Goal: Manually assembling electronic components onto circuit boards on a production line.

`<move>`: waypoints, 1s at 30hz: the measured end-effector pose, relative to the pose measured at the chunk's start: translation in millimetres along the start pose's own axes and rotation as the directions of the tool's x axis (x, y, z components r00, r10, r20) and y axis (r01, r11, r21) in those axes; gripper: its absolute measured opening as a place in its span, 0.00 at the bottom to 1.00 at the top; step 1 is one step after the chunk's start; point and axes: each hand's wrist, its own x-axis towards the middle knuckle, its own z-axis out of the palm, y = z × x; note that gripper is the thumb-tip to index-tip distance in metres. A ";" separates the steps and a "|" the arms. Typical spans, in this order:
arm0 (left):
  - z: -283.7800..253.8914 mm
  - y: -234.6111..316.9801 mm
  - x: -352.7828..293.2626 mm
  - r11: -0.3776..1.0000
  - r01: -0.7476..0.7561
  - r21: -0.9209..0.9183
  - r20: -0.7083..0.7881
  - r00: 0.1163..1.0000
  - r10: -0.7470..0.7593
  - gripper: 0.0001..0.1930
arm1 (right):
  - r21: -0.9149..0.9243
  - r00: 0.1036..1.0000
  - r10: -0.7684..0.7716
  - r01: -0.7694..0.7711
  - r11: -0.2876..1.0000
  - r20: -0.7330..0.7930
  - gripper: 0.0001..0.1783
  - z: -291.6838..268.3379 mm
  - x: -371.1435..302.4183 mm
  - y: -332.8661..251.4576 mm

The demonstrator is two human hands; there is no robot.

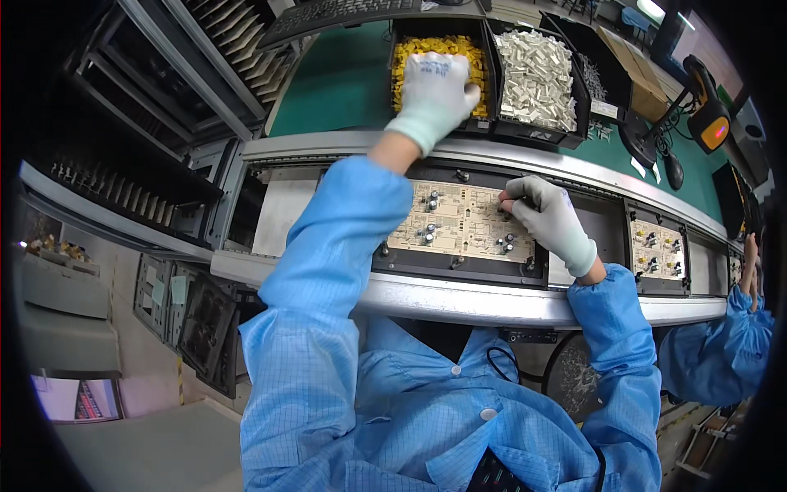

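My left hand (434, 90), in a white glove, reaches into a black bin of small yellow parts (455, 47). Its back faces up, so the fingertips and anything between them are hidden. My right hand (548, 215), also gloved but with bare fingertips, is closed in a pinch over the upper right of a tan circuit board (459, 221). What the pinch holds, if anything, is covered by the fingers. Several small dark cylindrical capacitors (429, 234) stand upright on the board, which sits in a black carrier frame (410, 266) on the rail line.
Right of the yellow parts is a bin of silvery-white parts (537, 78). A second populated board (657, 248) lies farther right on the line. A handheld scanner (707, 115) stands at the back right. Another person's blue sleeve (750, 328) shows at the right edge.
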 end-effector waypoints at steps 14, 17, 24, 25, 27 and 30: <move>-10.9 35.5 -103.4 0.953 0.036 -0.301 0.121 0.993 0.001 0.04 | -0.292 0.944 -0.324 0.328 0.899 0.063 0.07 4.0 5.3 20.3; -9.6 35.0 -106.0 0.950 -0.017 -0.311 0.061 0.997 0.038 0.04 | -0.321 0.943 -0.326 0.331 0.888 0.071 0.08 2.5 5.1 21.2; -8.5 30.8 -106.3 0.934 0.005 -0.357 0.121 0.992 0.041 0.06 | -0.430 0.913 -0.384 0.405 0.806 0.141 0.07 -1.6 6.0 14.5; -8.1 31.1 -106.0 0.923 0.010 -0.384 0.113 0.993 0.036 0.07 | -0.429 0.914 -0.382 0.403 0.808 0.140 0.07 -2.4 6.3 15.4; -7.7 31.5 -104.7 0.912 0.013 -0.411 0.106 0.994 0.034 0.07 | -0.458 0.884 -0.427 0.464 0.759 0.188 0.07 -4.2 6.7 16.7; -8.2 31.9 -103.3 0.904 0.013 -0.428 0.157 0.986 0.060 0.09 | -0.472 0.900 -0.387 0.434 0.767 0.198 0.09 -8.6 3.3 15.5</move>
